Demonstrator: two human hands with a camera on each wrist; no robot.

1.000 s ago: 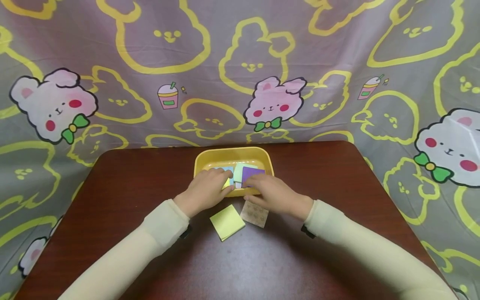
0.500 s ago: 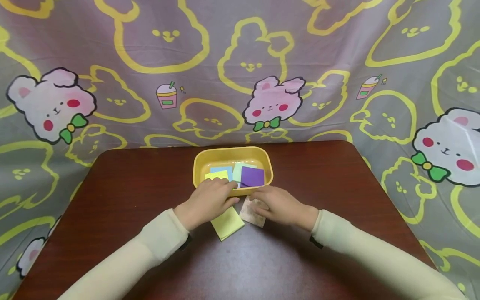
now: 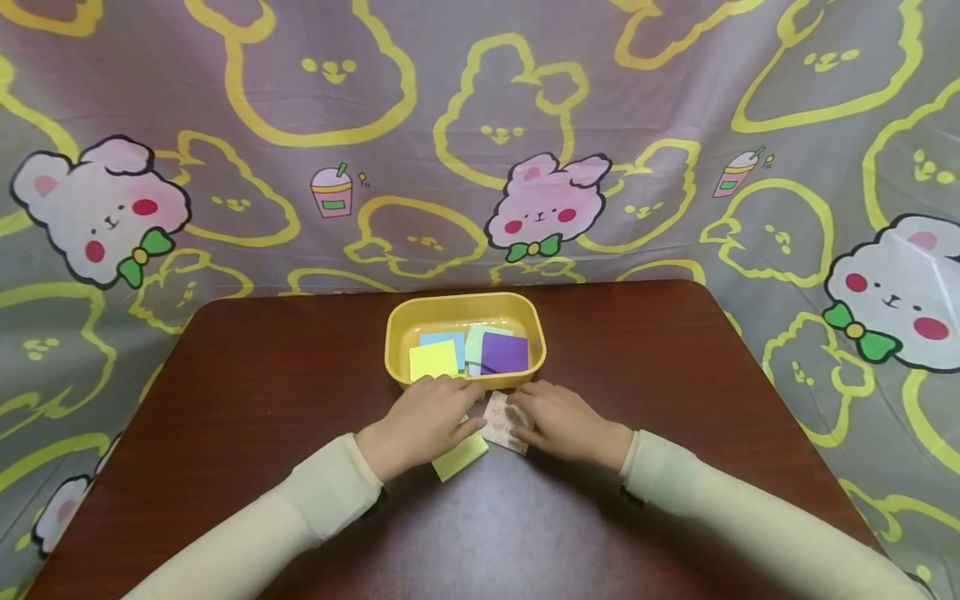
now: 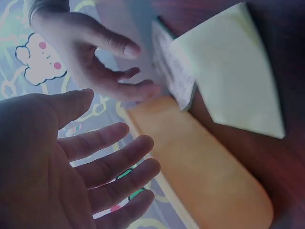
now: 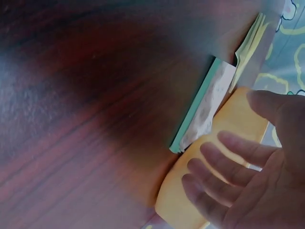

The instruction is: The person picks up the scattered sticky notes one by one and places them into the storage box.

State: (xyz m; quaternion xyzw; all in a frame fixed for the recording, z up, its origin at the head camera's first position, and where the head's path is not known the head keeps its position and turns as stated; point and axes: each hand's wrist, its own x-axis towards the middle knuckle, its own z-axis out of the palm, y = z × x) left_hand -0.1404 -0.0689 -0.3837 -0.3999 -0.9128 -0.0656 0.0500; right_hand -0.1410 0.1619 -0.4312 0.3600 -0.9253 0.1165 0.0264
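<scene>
My left hand (image 3: pixel 422 423) hovers over the pale yellow sticky notes (image 3: pixel 462 458) on the table, hiding part of them. In the left wrist view its fingers are spread and loosely bent, with nothing between them. My right hand (image 3: pixel 567 423) is beside a square pad (image 5: pixel 208 107) with a pinkish-beige patterned top and a green side. Its relaxed fingers hold nothing in the right wrist view. Just beyond both hands stands a yellow plastic basket (image 3: pixel 465 305). Inside it lie bright yellow (image 3: pixel 432 360), blue (image 3: pixel 452 342), mint green (image 3: pixel 480 337) and purple sticky notes (image 3: pixel 505 353).
The dark reddish-brown table (image 3: pixel 637 350) carries the basket near its middle back. Behind and around the table hangs a grey curtain (image 3: pixel 420 167) printed with cartoon rabbits and yellow outlines.
Both hands have come out of the basket toward the person, down to the pale yellow notes and the patterned pad. The notes in the basket now show more fully.
</scene>
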